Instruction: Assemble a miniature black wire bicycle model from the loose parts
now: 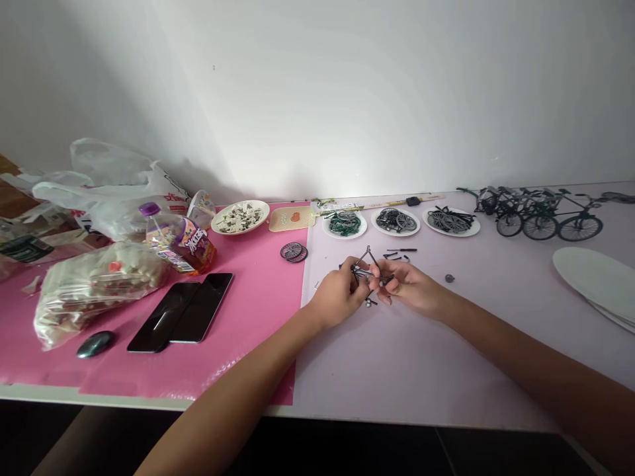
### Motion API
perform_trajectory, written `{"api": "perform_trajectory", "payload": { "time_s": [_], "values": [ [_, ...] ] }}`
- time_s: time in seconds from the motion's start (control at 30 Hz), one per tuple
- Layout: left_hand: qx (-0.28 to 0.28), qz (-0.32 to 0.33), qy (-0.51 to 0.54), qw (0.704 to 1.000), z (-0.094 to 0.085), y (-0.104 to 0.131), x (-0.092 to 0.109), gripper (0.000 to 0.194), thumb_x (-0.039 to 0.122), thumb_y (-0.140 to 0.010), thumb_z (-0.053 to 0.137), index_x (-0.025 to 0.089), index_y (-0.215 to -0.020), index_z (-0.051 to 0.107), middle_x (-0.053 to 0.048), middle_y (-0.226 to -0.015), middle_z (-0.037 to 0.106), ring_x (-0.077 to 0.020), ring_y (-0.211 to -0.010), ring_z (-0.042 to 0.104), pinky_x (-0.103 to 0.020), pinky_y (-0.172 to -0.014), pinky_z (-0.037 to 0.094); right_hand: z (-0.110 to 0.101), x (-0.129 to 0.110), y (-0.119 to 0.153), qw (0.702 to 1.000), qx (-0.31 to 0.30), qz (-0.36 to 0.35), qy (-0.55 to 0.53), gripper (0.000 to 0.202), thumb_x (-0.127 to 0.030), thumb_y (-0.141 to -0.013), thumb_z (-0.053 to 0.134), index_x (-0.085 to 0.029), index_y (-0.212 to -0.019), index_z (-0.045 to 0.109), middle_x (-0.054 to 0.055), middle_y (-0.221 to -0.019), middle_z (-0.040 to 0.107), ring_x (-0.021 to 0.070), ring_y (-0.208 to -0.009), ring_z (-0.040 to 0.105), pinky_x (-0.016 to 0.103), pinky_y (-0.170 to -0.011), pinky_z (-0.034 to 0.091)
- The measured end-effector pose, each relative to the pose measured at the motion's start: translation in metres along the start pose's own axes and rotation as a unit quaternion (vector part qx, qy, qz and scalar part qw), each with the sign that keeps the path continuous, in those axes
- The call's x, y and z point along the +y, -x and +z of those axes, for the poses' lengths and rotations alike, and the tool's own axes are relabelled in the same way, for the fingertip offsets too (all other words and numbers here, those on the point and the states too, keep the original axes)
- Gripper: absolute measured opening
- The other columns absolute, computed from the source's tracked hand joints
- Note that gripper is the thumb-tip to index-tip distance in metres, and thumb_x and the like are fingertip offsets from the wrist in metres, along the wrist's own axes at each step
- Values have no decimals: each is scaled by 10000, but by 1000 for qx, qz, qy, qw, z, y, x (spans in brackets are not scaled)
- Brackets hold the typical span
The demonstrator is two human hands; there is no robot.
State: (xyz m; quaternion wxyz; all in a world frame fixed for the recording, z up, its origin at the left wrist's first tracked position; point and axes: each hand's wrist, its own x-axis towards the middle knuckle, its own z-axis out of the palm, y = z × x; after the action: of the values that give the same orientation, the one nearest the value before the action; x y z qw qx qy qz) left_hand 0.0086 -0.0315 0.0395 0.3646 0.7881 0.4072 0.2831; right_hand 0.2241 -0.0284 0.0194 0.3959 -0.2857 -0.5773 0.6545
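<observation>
Between my two hands is a small black model bicycle frame (369,253), lifted just above the light part of the table. My left hand (338,294) grips it from the left with the fingers closed. From the right, my right hand (409,285) pinches its other side; the fingertips partly hide the frame. Several small dark parts (401,255) lie just behind my hands, and a few more sit beneath them. Two spoked model wheels (292,251) rest on the pink sheet to the left. A small round grey part (449,278) lies right of my right hand.
Plates of model parts (346,233) line the wall side. Finished-looking model bicycles (550,215) stand at the back right, white plates (590,277) in front. At left are two phones (198,311), a bottle (181,241), a plastic bag of contents (99,284) and a dark mouse (96,344).
</observation>
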Motion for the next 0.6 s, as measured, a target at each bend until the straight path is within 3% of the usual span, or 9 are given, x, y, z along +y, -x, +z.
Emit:
{"api": "perform_trajectory", "payload": {
  "time_s": [0.13,0.27,0.43,0.5,0.6],
  "values": [
    [-1,25,-14,1000,-4,-2,-4,192,357,-1032,507,199,-1109,585,31,-671,642,-143,-563,548,-259,-598,389,0,-5,1,1000,-9,-9,10,389,-498,-795,918,-218,-977,719,42,-911,705,127,-641,537,306,-620,465],
    [-9,19,-16,1000,-7,-4,-9,352,448,-1074,439,197,-893,607,-17,-722,680,-151,-613,595,-270,-636,435,0,-2,1,1000,13,-12,18,428,-519,-830,890,-232,-1109,739,73,-982,704,131,-662,524,280,-549,429],
    [21,5,-39,999,-10,-6,-11,356,408,-1077,447,206,-823,594,-2,-685,653,-155,-629,575,-266,-648,427,-3,-7,0,989,110,-38,87,489,-581,-859,842,-269,-1220,738,123,-1198,695,192,-812,624,283,-538,456],
    [30,3,-48,998,-11,-7,-12,344,386,-1073,456,207,-813,591,0,-689,648,-154,-638,578,-265,-655,425,0,-24,2,966,176,-100,162,487,-644,-903,771,-262,-1204,745,126,-1219,699,222,-898,647,299,-579,509],
    [33,2,-59,998,-11,-8,-15,338,390,-1068,470,205,-818,602,-13,-724,668,-160,-657,595,-267,-653,427,12,-64,17,898,252,-237,271,431,-622,-962,718,-283,-1227,748,110,-1196,728,255,-1039,686,357,-727,590]
  ]
}}
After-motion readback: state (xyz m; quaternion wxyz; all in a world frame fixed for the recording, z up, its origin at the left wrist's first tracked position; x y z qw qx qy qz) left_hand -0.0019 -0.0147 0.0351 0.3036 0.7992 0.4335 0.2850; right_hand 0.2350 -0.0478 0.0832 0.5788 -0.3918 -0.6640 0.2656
